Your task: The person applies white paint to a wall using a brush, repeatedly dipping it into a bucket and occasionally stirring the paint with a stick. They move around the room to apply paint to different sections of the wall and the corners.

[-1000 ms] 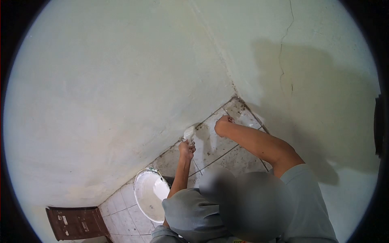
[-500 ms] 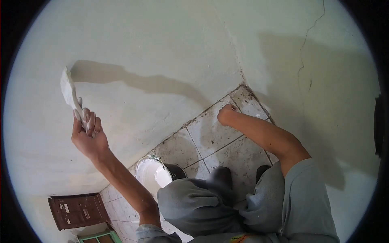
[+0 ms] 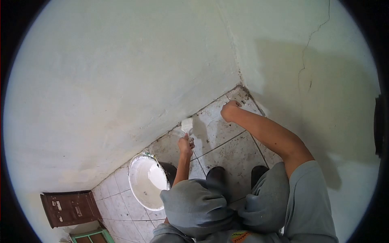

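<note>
My left hand point(image 3: 186, 145) is wrapped round the handle of a paintbrush point(image 3: 187, 125) whose head is coated in white. The brush is upright in view, low by the foot of the wall point(image 3: 121, 73), over the tiled floor. My right hand point(image 3: 230, 111) is closed in a fist near the room's corner; what it holds, if anything, is hidden. Beside my left forearm stands a bucket point(image 3: 139, 182) with white paint inside and smears on its rim.
Dirty, stained floor tiles point(image 3: 227, 158) run along both walls. A crack point(image 3: 310, 38) crosses the right wall. A brown panel point(image 3: 71, 208) and a green-framed object point(image 3: 94, 237) are at lower left. My shoes point(image 3: 216, 174) are close to the bucket.
My left hand has brought the paintbrush down and right, from high against the left wall to the wall's foot. My right hand stays almost where it was, still closed.
</note>
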{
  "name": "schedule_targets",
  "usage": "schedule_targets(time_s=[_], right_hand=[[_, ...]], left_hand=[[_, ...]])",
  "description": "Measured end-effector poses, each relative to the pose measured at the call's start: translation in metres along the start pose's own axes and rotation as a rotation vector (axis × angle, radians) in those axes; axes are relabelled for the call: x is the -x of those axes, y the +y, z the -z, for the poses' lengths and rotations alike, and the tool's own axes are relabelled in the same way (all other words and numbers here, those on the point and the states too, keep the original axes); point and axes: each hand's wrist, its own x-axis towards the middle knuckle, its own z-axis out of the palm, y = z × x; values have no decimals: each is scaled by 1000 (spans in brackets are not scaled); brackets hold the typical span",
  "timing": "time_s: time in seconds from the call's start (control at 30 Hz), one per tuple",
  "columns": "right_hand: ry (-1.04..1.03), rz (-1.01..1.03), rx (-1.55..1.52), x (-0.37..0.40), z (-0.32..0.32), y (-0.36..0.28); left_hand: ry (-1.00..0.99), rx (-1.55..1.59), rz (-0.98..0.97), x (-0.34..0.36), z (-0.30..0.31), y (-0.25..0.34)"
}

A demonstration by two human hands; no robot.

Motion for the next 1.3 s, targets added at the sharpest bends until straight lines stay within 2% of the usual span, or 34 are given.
schedule_targets(time_s=[0.07,0.17,0.27,0.37,0.4,0.5,0.53,0.57,0.63,0.7,0.8,0.87,0.97,1.0,1.07,1.13,1.2,1.3], right_hand=[[53,26,20,8,4,1],[39,33,1,12,7,2],[-39,35,44,-11,-1,1],[-21,7,14,3,7,0],[-3,24,9,1,7,-1],[31,53,4,-4,0,-4],[31,52,10,-2,0,-6],[29,53,15,-1,-1,-4],[26,56,-4,11,-2,1],[23,48,-19,10,-2,3],[19,10,-33,-3,-5,12],[34,-1,-31,2,4,15],[66,11,-24,-10,7,10],[67,19,-47,-13,7,9],[65,29,-100,-15,6,3],[16,56,-71,-8,8,4],[10,61,-67,-3,8,1],[59,31,-87,2,3,6]], left_hand=[[34,-109,37,10,2,4],[-66,-111,-4,26,1,27],[-209,12,129,16,5,43],[-163,62,275,-17,-7,35],[-208,127,316,-30,-10,28],[-47,87,146,-21,-61,32],[-117,122,124,-32,-65,39],[-97,141,86,-39,-71,47],[-38,177,14,4,-96,93],[-248,141,-60,55,-102,144],[-236,141,-364,152,-123,211],[-367,143,-527,185,-125,238],[-401,122,-627,186,-124,234],[-352,148,-597,175,-121,221],[-229,241,-521,137,-112,177],[-47,120,-568,77,-99,109],[31,93,-528,57,-100,58],[-31,-139,-264,11,-81,1]])
